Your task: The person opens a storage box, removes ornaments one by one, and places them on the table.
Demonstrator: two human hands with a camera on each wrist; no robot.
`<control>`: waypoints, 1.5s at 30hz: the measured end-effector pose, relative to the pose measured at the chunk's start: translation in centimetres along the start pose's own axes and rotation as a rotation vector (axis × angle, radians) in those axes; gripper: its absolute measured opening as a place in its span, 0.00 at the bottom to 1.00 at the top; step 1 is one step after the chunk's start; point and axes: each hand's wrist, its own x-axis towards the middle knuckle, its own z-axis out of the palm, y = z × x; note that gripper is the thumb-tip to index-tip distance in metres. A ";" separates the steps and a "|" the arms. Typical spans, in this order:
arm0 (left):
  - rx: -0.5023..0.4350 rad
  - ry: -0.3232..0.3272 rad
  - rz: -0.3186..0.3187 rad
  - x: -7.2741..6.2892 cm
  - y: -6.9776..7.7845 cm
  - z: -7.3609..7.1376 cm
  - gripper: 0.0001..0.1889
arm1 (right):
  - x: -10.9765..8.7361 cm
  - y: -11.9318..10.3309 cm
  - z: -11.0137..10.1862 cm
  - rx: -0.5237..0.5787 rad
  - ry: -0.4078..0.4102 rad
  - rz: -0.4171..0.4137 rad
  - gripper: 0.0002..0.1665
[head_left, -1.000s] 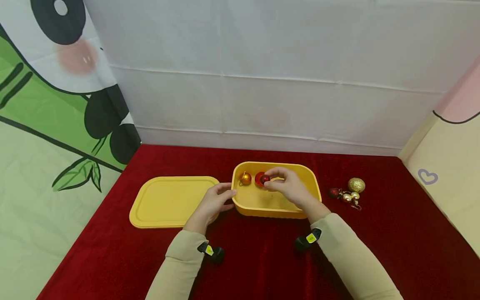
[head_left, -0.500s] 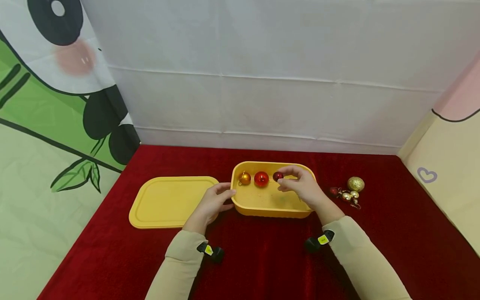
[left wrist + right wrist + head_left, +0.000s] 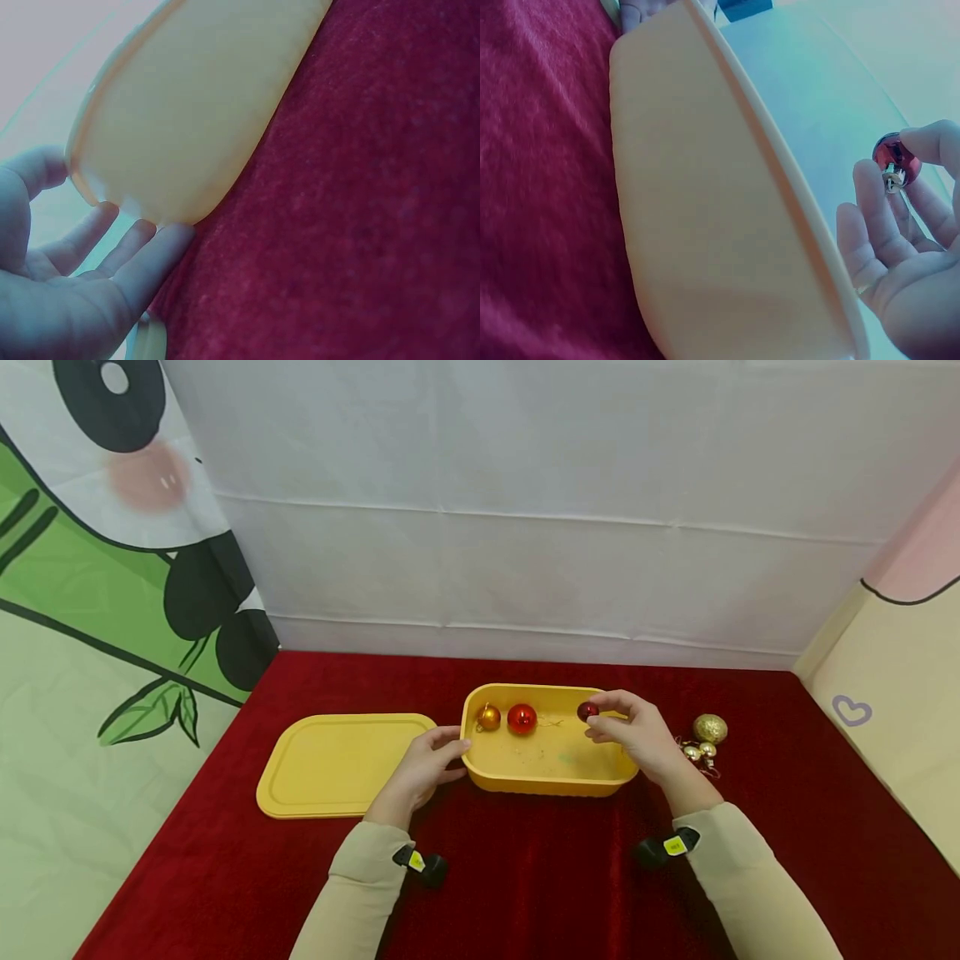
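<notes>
Dark-red bauble (image 3: 588, 712) is pinched in R hand (image 3: 633, 732), at R end of yellow box (image 3: 547, 785) (in or just over, can't tell), long axis L-to-R; L hand (image 3: 422, 767) grips box's L end.

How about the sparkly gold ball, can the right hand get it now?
Probably not just yet: the right hand is pinching a dark red bauble over the yellow box. Once free, it likely could; the glittery gold bauble lies nearby on the red cloth, and nothing seems to block the way.
</notes>
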 end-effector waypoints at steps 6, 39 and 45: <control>-0.002 -0.001 -0.006 0.0 0.1 0.0 0.22 | -0.7 0.2 -1.3 0.005 0.013 -0.032 0.16; 0.005 -0.004 -0.003 0.2 -0.1 0.0 0.23 | -5.2 1.5 -8.6 0.240 0.196 -0.057 0.12; 0.007 0.000 -0.008 0.2 -0.1 0.1 0.23 | -5.9 2.3 -10.0 0.281 0.211 -0.074 0.13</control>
